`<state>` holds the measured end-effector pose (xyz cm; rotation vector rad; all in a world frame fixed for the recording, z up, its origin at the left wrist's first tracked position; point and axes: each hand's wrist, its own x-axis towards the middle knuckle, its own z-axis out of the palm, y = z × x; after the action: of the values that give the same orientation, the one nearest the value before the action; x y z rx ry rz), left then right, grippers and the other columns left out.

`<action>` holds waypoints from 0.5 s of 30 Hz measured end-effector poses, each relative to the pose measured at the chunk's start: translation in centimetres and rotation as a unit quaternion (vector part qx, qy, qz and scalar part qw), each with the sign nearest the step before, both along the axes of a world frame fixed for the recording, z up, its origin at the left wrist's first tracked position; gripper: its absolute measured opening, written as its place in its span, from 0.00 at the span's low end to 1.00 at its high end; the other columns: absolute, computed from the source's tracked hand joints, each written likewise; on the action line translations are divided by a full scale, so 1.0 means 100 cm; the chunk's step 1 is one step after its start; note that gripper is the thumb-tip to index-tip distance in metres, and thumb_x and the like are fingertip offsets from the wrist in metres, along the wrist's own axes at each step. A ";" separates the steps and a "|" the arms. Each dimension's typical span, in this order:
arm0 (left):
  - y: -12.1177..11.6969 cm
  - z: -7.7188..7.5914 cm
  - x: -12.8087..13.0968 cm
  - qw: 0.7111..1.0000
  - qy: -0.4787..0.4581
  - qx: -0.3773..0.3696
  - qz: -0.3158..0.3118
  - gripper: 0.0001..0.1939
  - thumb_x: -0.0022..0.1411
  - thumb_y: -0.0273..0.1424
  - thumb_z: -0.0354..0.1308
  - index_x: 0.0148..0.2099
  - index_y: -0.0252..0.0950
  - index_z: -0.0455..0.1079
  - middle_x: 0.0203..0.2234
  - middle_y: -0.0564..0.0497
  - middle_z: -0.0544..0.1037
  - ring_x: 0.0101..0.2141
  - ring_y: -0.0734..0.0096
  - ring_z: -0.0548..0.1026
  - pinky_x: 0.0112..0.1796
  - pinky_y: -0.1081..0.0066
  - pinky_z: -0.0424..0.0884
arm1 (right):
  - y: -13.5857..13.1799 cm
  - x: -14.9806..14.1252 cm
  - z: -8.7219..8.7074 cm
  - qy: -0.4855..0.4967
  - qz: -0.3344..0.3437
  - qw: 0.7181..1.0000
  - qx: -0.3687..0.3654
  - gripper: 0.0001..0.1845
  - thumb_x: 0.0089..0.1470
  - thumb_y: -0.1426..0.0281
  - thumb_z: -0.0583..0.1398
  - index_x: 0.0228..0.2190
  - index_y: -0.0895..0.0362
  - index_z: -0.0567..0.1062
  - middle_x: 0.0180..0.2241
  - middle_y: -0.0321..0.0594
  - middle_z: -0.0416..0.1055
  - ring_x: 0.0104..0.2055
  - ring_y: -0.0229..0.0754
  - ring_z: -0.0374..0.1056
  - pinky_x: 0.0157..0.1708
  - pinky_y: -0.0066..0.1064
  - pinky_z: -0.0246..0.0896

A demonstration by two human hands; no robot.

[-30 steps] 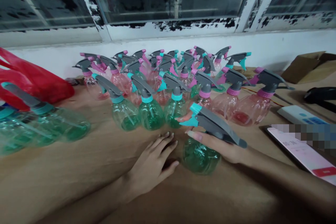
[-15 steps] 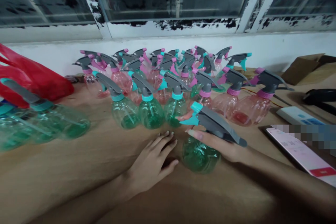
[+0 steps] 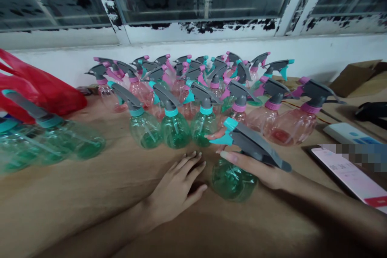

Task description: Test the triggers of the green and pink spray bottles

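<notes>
- Head view: right hand (image 3: 256, 168) grasps green spray bottle (image 3: 234, 185), left of phone (image 3: 347, 179).
- Left hand (image 3: 173, 191) empty, farther left of phone.
- Apparently a holding step; next move calls for steady grip.

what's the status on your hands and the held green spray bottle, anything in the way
Right hand gripping green spray bottle around its neck. Left hand palm down on table, holding nothing. More spray bottles crowd just behind.

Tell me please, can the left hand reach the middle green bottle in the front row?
Probably yes: the left hand lies palm-down, holding nothing visible, and no object shows between it and the middle green bottle.
</notes>
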<state>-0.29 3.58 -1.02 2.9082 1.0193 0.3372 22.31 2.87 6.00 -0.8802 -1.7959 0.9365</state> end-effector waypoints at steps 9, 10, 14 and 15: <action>0.000 0.003 0.000 1.000 0.004 -0.007 0.002 0.24 0.68 0.37 0.49 0.62 0.32 0.58 0.59 0.41 0.65 0.59 0.55 0.60 0.56 0.53 0.62 | -0.001 -0.002 0.002 0.016 -0.017 0.999 0.035 0.09 0.53 0.65 0.62 0.38 0.50 0.73 0.36 0.35 0.73 0.32 0.39 0.72 0.32 0.31 0.69; 0.000 0.002 0.000 1.000 0.002 -0.006 0.002 0.23 0.68 0.37 0.49 0.62 0.32 0.58 0.59 0.42 0.65 0.59 0.55 0.60 0.56 0.53 0.62 | -0.001 -0.001 0.002 0.013 -0.017 0.999 0.034 0.10 0.53 0.65 0.61 0.39 0.50 0.73 0.36 0.35 0.73 0.32 0.39 0.72 0.32 0.31 0.70; 0.000 0.002 0.000 1.000 -0.002 -0.007 -0.001 0.23 0.68 0.37 0.49 0.62 0.33 0.58 0.59 0.42 0.65 0.59 0.56 0.60 0.56 0.54 0.62 | -0.001 0.000 0.002 -0.001 -0.019 0.999 0.032 0.12 0.54 0.63 0.60 0.41 0.52 0.73 0.37 0.38 0.74 0.33 0.40 0.72 0.31 0.31 0.69; 0.000 0.002 0.000 1.000 -0.003 -0.008 -0.002 0.23 0.68 0.37 0.49 0.62 0.33 0.58 0.58 0.42 0.65 0.59 0.56 0.60 0.56 0.54 0.62 | -0.001 0.000 0.002 -0.002 -0.017 0.999 0.033 0.13 0.54 0.63 0.60 0.41 0.52 0.73 0.36 0.38 0.74 0.32 0.40 0.72 0.31 0.31 0.69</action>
<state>-0.29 3.58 -0.81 2.8923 1.0118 0.3364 22.28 2.76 6.18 -0.8682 -1.7990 0.8492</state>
